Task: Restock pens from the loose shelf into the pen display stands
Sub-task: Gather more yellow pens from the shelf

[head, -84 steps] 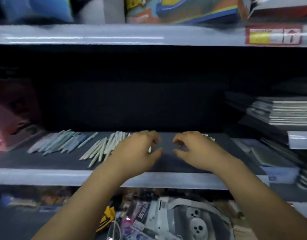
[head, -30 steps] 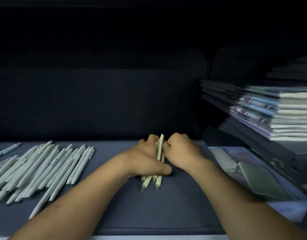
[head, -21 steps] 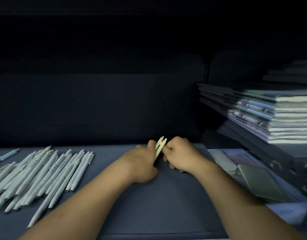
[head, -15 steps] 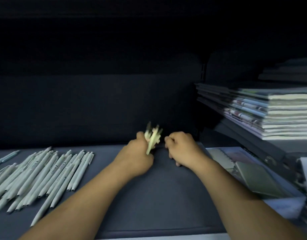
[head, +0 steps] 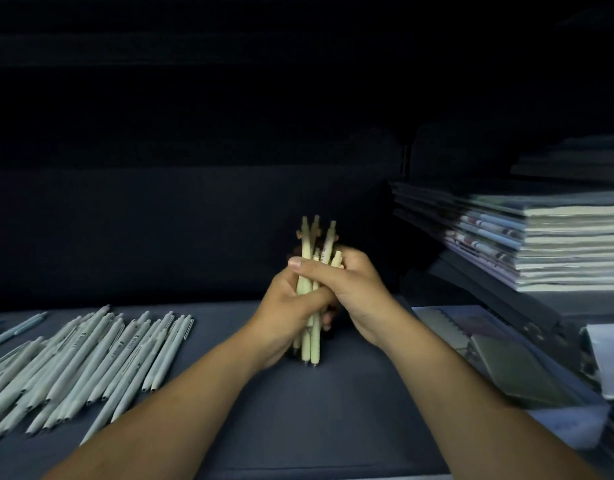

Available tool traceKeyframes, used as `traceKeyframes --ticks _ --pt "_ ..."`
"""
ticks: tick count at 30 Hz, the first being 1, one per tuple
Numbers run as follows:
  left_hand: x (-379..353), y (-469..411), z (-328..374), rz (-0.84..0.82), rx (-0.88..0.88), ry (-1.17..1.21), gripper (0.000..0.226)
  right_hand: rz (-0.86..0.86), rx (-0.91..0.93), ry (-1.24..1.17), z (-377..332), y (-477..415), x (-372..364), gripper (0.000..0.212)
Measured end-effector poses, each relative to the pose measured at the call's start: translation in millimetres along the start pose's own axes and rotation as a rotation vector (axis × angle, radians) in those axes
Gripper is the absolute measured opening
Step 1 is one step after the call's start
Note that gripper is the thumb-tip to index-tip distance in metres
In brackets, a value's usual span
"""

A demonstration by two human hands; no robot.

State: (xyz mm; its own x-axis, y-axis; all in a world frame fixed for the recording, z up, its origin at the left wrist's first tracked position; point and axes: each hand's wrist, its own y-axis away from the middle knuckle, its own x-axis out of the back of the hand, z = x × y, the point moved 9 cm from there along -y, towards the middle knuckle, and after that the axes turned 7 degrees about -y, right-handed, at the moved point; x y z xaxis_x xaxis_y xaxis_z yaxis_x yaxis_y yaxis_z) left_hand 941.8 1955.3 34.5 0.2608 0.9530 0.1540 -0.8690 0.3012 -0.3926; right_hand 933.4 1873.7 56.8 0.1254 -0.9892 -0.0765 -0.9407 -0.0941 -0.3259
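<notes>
Cream pens (head: 310,344) stand bunched upright, tips down on the dark shelf (head: 333,410), gripped by left hand (head: 285,317) and right hand (head: 357,292). Pale grey pens (head: 101,355) lie loose to their left.

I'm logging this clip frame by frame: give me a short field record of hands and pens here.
left hand: grips bundle low
right hand: grips bundle higher, thumb across it
bundle: cream pens, upright, tips down at the shelf
loose pens: lying flat on shelf, left of hands
notebooks: stacked at right
stage: pens gathered, no stand in view
</notes>
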Motion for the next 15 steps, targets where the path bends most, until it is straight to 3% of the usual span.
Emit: traceKeyframes --ticks 8,15 --pt "-9 5 8 -0.04 -0.042 0.057 0.025 -0.144 -0.033 -0.03 -1 1 -12 0.022" --pt "-23 4 -7 -0.174 0.116 0.061 0.007 -0.007 0.058 0.083 -13 0 5 0.02"
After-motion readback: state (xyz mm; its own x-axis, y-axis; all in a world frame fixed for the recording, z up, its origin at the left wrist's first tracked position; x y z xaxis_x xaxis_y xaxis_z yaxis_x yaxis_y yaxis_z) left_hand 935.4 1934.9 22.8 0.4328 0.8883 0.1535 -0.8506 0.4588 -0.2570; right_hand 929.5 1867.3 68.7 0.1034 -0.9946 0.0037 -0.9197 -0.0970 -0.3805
